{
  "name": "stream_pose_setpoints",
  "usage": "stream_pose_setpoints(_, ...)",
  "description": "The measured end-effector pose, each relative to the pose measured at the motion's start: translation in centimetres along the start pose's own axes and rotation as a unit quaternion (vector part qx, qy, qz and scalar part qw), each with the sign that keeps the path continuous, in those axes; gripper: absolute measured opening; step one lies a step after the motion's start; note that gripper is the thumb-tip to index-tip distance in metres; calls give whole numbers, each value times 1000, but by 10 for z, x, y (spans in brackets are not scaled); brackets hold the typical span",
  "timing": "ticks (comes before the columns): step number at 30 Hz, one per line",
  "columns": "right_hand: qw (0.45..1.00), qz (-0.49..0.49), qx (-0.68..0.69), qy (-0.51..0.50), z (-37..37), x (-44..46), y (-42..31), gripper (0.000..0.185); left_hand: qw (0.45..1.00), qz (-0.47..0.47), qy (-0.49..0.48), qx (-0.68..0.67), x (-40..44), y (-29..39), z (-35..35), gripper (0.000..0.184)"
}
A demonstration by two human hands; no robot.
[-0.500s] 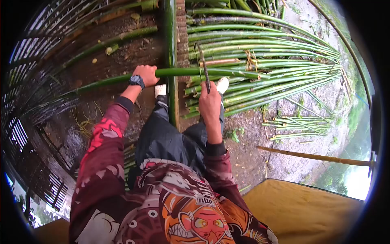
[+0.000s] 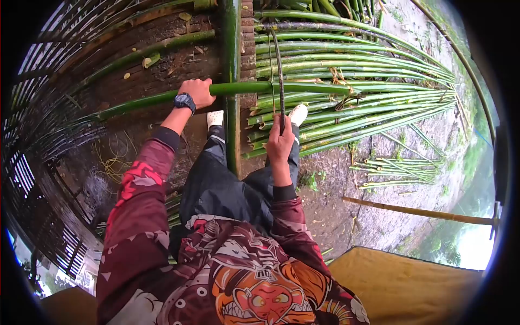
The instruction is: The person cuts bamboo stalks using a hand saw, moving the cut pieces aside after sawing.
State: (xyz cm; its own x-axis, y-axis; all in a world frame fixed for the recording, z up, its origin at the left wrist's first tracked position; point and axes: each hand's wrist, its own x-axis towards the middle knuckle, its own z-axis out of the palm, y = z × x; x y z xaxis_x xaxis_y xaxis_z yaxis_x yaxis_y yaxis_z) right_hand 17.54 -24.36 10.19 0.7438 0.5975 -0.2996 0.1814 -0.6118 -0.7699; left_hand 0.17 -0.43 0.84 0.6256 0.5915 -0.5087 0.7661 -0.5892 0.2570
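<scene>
A green pole runs from near ten o'clock to near two, across a thick beam at twelve. The left hand, near eleven, is wrapped around it. The right hand, near the middle, grips a saw that seems to touch the pole. The pole looks stiff, smooth and maybe slippery; beside the beam seems a good holding spot.

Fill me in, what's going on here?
The person's left hand grips a green bamboo pole that crosses over a thick bamboo rail. The right hand holds a bow saw, set across the pole to the right of the rail. How deep any cut goes is unclear. Other poles lie bunched nearby.
</scene>
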Motion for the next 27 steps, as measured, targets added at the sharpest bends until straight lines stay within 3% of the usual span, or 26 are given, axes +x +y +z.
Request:
stream_pose_setpoints(4,998,-59,-1,12,4,7,-6,14,997,38,-67,-6,3,-3,-3,39)
stream_pose_setpoints(8,999,-23,-33,-30,-43,-24,-55,15,997,30,-77,-13,5,-3,-5,40)
stream_pose_setpoints(10,992,81,-62,-69,-81,-64,-80,18,996,35,-85,-15,8,-5,-8,41)
stream_pose_setpoints(12,990,101,-66,-76,-103,-87,-92,20,996,32,-83,-15,3,-2,-4,41)
stream_pose_setpoints(15,988,77,-109,-72,-73,-34,-96,24,998,35,-49,-1,11,-7,-1,38)
stream_pose_setpoints(16,983,-17,-165,-79,-53,-1,-75,26,999,33,-43,-2,7,-5,4,37)
stream_pose_setpoints(18,993,-10,-99,-66,-32,44,-76,26,997,67,-22,5,6,-9,4,39)
stream_pose_setpoints(21,992,28,-91,-78,-31,35,-79,25,996,27,-83,14,-9,3,-8,39)
stream_pose_setpoints(23,994,33,-83,-59,-28,31,-81,26,965,60,252,31,-19,8,5,39)
stream_pose_setpoints(26,992,79,-77,-62,-27,27,-81,29,973,24,220,61,-15,-1,36,33)
stream_pose_setpoints(27,998,38,-47,-30,-22,23,-70,24,973,23,220,59,-5,-3,34,33)
